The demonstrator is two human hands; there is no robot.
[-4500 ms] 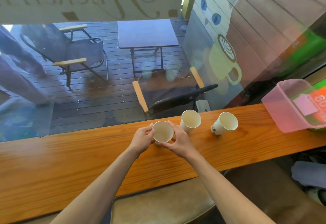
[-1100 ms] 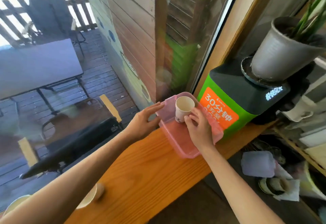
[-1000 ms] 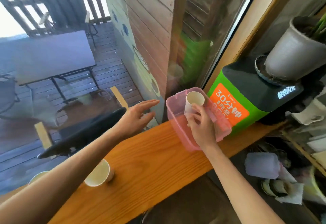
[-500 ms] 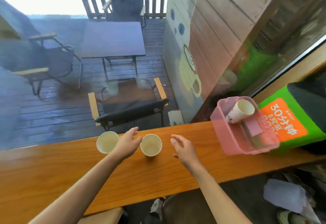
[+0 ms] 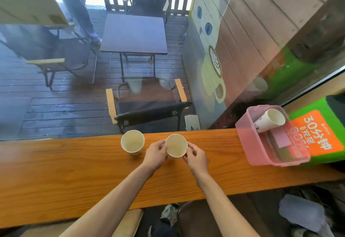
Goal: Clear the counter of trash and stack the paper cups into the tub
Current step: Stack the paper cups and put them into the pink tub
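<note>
Two white paper cups stand upright on the wooden counter [image 5: 74, 171]. My left hand [image 5: 155, 154] and my right hand [image 5: 196, 157] both grip the right-hand cup [image 5: 176, 145], one on each side. The other cup [image 5: 132, 141] stands free just to its left. At the counter's right end sits a pink translucent tub [image 5: 248, 139] with one paper cup [image 5: 268, 120] lying tilted inside it, mouth up and to the right.
A green and orange box [image 5: 321, 132] stands right behind the tub. A glass window runs along the counter's far edge, with chairs and a table on the deck outside. Stools and bags lie below the counter's near edge.
The cup went into the tub and my right hand let it go. Both hands came back left and closed around the right-hand cup on the counter.
</note>
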